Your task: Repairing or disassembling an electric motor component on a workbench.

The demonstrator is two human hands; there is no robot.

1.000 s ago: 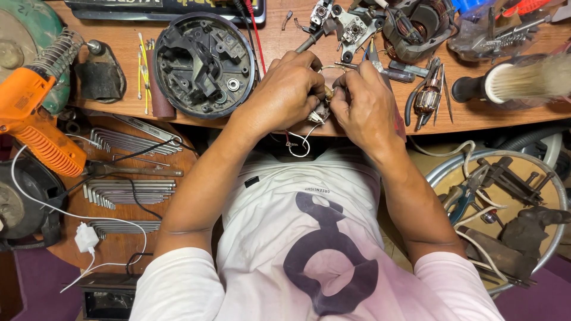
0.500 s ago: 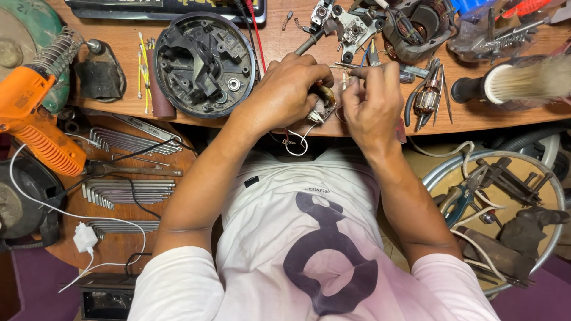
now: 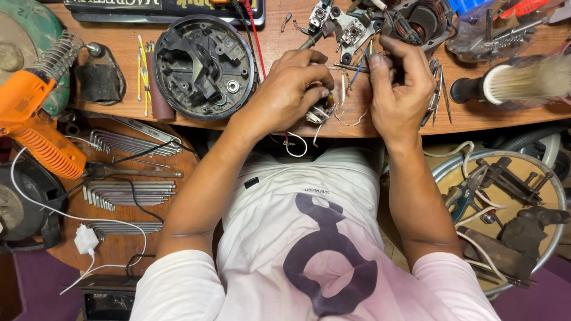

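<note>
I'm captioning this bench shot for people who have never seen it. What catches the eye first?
At the centre, the left hand grips a small wired part at the bench edge while the right hand pinches a thin metal tool beside it. Next come the round black housing left of the hands and the bright orange heat gun at the far left.

An orange heat gun (image 3: 27, 119), round black housing (image 3: 202, 65), hex keys (image 3: 128, 193) and perhaps a brush (image 3: 511, 86) lie about.

Showing two bare hands, the left hand (image 3: 291, 89) and the right hand (image 3: 399, 89); one round black plastic housing (image 3: 202, 65); one orange heat gun (image 3: 33, 119); one white-bristled black-handled brush (image 3: 514, 86); one white plug adapter (image 3: 86, 239).
</note>
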